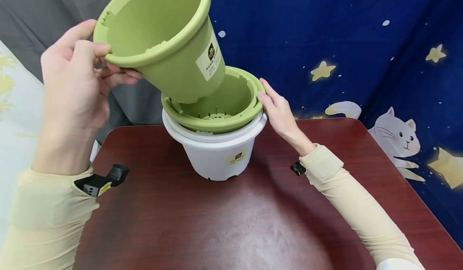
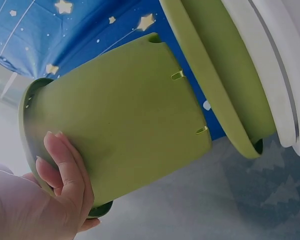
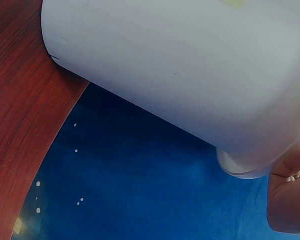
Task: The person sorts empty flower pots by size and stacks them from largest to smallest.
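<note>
My left hand (image 1: 77, 73) grips the rim of a green flowerpot (image 1: 181, 69), thumb at the inside edge and fingers beneath. This pot is tilted, its mouth toward upper left, its base over a stack of pots. In the left wrist view its slotted bottom edge stands close to the rim of a second green flowerpot (image 2: 202, 75). That second pot sits nested in white flowerpots (image 1: 220, 157), whose rims show as two layers. My right hand (image 1: 280, 111) pinches the right side of the second green pot's rim. Drainage holes show in its floor.
The stack stands near the back edge of a dark red wooden table (image 1: 217, 221). Behind it hang a blue curtain (image 1: 282, 33) with stars and a cat, and a grey curtain (image 1: 36, 13). Both green and white pots carry labels.
</note>
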Action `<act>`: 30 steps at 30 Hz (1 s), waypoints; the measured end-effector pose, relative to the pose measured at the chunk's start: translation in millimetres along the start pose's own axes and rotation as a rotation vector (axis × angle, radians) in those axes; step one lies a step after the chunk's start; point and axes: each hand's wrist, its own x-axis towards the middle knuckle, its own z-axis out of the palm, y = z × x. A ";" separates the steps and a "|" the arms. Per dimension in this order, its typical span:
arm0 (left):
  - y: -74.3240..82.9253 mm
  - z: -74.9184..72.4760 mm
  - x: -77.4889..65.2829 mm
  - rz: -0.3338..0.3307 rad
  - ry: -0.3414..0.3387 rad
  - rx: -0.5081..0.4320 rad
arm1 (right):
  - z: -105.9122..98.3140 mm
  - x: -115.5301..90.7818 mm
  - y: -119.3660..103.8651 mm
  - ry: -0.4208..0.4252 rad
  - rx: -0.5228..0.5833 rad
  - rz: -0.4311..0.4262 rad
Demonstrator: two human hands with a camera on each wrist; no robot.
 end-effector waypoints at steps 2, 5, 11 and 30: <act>-1.7 2.6 -0.4 -0.007 -0.012 0.010 | 0.0 0.0 0.2 0.006 -0.007 -0.004; -4.5 5.6 -1.0 -0.024 -0.021 0.005 | -0.2 -0.3 0.6 0.009 -0.013 -0.001; -9.8 9.1 -3.2 -0.045 -0.038 0.020 | 0.0 0.4 1.3 0.003 -0.011 0.001; -28.6 16.7 -9.6 -0.080 -0.088 0.145 | 1.0 0.3 -1.3 0.007 -0.023 0.004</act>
